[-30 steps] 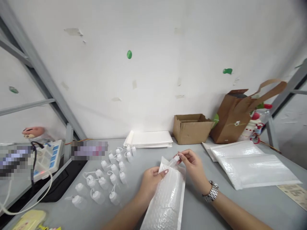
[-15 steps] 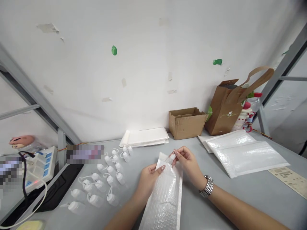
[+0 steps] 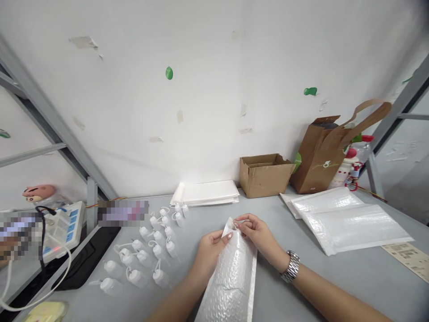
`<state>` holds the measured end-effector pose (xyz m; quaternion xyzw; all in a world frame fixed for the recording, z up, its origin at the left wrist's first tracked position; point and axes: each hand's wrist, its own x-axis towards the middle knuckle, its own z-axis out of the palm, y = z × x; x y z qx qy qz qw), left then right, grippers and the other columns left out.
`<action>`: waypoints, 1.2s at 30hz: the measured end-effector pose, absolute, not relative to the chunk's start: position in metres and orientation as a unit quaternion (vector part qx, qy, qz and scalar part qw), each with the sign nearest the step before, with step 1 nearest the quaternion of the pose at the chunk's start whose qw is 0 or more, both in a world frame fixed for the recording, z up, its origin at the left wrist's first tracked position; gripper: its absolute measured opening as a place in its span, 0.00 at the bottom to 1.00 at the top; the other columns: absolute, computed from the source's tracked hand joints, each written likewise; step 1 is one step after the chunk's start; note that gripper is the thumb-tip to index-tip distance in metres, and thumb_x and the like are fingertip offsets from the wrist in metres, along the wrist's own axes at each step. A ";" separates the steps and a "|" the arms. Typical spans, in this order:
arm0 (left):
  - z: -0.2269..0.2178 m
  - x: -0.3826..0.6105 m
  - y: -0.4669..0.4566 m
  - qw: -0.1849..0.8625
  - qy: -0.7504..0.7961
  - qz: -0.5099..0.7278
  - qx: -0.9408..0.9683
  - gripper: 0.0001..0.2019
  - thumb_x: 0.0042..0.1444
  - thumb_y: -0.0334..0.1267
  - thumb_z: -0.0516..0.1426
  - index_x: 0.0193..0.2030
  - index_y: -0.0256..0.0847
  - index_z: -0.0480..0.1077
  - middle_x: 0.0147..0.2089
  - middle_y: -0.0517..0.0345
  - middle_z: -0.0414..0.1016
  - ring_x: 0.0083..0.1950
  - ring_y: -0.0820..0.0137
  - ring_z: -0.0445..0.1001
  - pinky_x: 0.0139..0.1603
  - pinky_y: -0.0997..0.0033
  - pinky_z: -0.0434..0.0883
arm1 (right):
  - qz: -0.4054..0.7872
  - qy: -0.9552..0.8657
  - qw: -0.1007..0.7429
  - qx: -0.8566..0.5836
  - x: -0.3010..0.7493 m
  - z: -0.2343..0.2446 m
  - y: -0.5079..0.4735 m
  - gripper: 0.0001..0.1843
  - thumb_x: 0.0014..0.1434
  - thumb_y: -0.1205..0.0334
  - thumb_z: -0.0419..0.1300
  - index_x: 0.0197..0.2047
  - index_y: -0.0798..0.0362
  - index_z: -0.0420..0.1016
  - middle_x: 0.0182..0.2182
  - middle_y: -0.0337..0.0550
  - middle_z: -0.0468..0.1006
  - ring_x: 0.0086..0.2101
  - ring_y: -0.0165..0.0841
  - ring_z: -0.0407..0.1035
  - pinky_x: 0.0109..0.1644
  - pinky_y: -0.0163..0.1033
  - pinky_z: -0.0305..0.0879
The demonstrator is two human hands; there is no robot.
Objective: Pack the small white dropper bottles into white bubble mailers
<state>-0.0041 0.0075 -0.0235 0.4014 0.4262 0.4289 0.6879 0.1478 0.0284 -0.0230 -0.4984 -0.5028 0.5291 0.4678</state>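
Observation:
A white bubble mailer (image 3: 231, 281) stands tilted in front of me, its mouth toward the wall. My left hand (image 3: 212, 250) is closed on the mailer's left edge near the mouth, thumb on the front face. At the opening, my right hand (image 3: 253, 232) has its fingertips pinched together at the neck of a small white-capped bottle, which is almost wholly hidden by the fingers and the mailer. To the left, several small clear bottles (image 3: 136, 277) with white caps and looped cap straps stand in loose rows on the grey table (image 3: 278, 304).
White flat mailers (image 3: 208, 192) lie stacked by the wall, and more bubble mailers (image 3: 362, 228) lie at the right over a printed sheet (image 3: 407, 257). Behind are a cardboard box (image 3: 266, 179) and a brown paper bag (image 3: 318, 156). A power strip (image 3: 69, 230) with cables sits at left.
My right hand has moved down and slightly left at the mailer's mouth. The small bottle, visible between the fingers before, has sunk into the mailer. The view has shifted slightly.

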 end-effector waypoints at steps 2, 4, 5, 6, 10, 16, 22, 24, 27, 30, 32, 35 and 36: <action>-0.023 -0.005 0.008 0.684 0.427 0.434 0.401 0.23 0.38 0.49 0.65 0.38 0.32 0.76 0.26 0.54 0.76 0.27 0.68 0.71 0.33 0.70 0.65 | 0.525 -0.495 0.472 -0.506 0.147 -0.022 0.027 0.18 0.42 0.48 0.64 0.28 0.53 0.68 0.15 0.30 0.65 0.20 0.27 0.59 0.26 0.33 0.55; -0.023 -0.006 0.008 0.681 0.428 0.441 0.399 0.23 0.39 0.48 0.64 0.38 0.32 0.75 0.27 0.54 0.76 0.27 0.68 0.71 0.33 0.70 0.65 | 0.511 -0.505 0.476 -0.507 0.148 -0.020 0.027 0.17 0.42 0.48 0.63 0.25 0.53 0.67 0.17 0.32 0.67 0.22 0.27 0.60 0.27 0.34 0.56; -0.023 -0.006 0.007 0.680 0.428 0.443 0.397 0.23 0.39 0.48 0.64 0.39 0.32 0.75 0.27 0.53 0.76 0.27 0.68 0.71 0.32 0.70 0.64 | 0.501 -0.516 0.475 -0.507 0.148 -0.020 0.027 0.17 0.43 0.47 0.63 0.24 0.54 0.67 0.18 0.33 0.67 0.23 0.27 0.60 0.28 0.34 0.57; -0.023 -0.006 0.007 0.681 0.428 0.445 0.395 0.23 0.39 0.48 0.64 0.39 0.32 0.75 0.27 0.53 0.76 0.27 0.68 0.71 0.32 0.70 0.64 | 0.490 -0.530 0.471 -0.506 0.148 -0.019 0.027 0.18 0.44 0.47 0.62 0.23 0.54 0.67 0.19 0.34 0.67 0.23 0.28 0.60 0.29 0.34 0.57; -0.022 -0.008 0.007 0.684 0.423 0.450 0.387 0.22 0.41 0.48 0.63 0.39 0.32 0.75 0.28 0.54 0.76 0.28 0.68 0.71 0.32 0.71 0.64 | 0.451 -0.594 0.429 -0.510 0.146 -0.019 0.025 0.22 0.51 0.43 0.54 0.20 0.53 0.64 0.19 0.34 0.62 0.24 0.29 0.59 0.30 0.35 0.56; -0.024 -0.006 0.009 0.682 0.421 0.457 0.385 0.20 0.40 0.47 0.64 0.35 0.32 0.75 0.25 0.55 0.75 0.28 0.70 0.68 0.30 0.74 0.62 | 0.387 -0.697 0.378 -0.470 0.143 -0.022 0.018 0.23 0.58 0.46 0.48 0.20 0.53 0.63 0.25 0.38 0.64 0.28 0.31 0.62 0.34 0.36 0.60; -0.025 -0.007 0.011 0.669 0.436 0.479 0.364 0.19 0.39 0.47 0.64 0.32 0.31 0.74 0.26 0.55 0.74 0.29 0.69 0.69 0.32 0.72 0.62 | 0.299 -0.731 0.392 -0.471 0.152 -0.028 0.024 0.15 0.61 0.52 0.48 0.31 0.52 0.68 0.30 0.41 0.68 0.33 0.33 0.65 0.39 0.39 0.63; -0.026 -0.008 0.013 0.658 0.446 0.493 0.353 0.19 0.38 0.47 0.64 0.31 0.31 0.74 0.26 0.55 0.73 0.29 0.68 0.69 0.33 0.71 0.63 | 0.258 -0.724 0.422 -0.480 0.157 -0.030 0.028 0.13 0.61 0.53 0.49 0.36 0.51 0.68 0.33 0.43 0.70 0.35 0.35 0.65 0.41 0.41 0.63; -0.029 -0.011 0.015 0.645 0.457 0.513 0.335 0.20 0.38 0.49 0.63 0.30 0.31 0.74 0.25 0.54 0.73 0.28 0.68 0.69 0.32 0.71 0.63 | 0.188 -0.716 0.470 -0.480 0.160 -0.028 0.029 0.12 0.60 0.53 0.50 0.38 0.51 0.68 0.35 0.45 0.71 0.36 0.37 0.66 0.42 0.43 0.63; -0.030 -0.011 0.015 0.635 0.454 0.520 0.346 0.18 0.42 0.47 0.62 0.32 0.30 0.75 0.26 0.52 0.74 0.29 0.67 0.70 0.33 0.70 0.65 | 0.147 -0.736 0.489 -0.444 0.152 -0.018 0.022 0.10 0.60 0.56 0.51 0.41 0.49 0.68 0.35 0.45 0.71 0.36 0.37 0.66 0.41 0.43 0.64; -0.031 -0.008 0.014 0.607 0.470 0.517 0.378 0.15 0.46 0.43 0.60 0.33 0.31 0.75 0.26 0.53 0.74 0.30 0.66 0.71 0.32 0.71 0.65 | 0.149 -0.769 0.470 -0.406 0.138 -0.007 0.015 0.09 0.60 0.58 0.51 0.43 0.48 0.69 0.36 0.46 0.71 0.37 0.38 0.66 0.42 0.44 0.64; -0.031 0.005 0.016 0.544 0.513 0.523 0.409 0.14 0.51 0.42 0.54 0.30 0.32 0.76 0.23 0.55 0.72 0.30 0.67 0.70 0.28 0.74 0.65 | 0.177 -0.823 0.399 -0.364 0.106 0.012 0.007 0.11 0.61 0.61 0.50 0.45 0.45 0.69 0.38 0.45 0.72 0.39 0.38 0.66 0.43 0.45 0.63; -0.030 0.011 0.017 0.524 0.526 0.531 0.409 0.16 0.53 0.42 0.52 0.30 0.32 0.76 0.23 0.55 0.71 0.32 0.66 0.70 0.28 0.74 0.65 | 0.186 -0.837 0.371 -0.356 0.094 0.017 0.005 0.12 0.61 0.61 0.50 0.46 0.44 0.69 0.38 0.45 0.72 0.39 0.38 0.66 0.43 0.45 0.63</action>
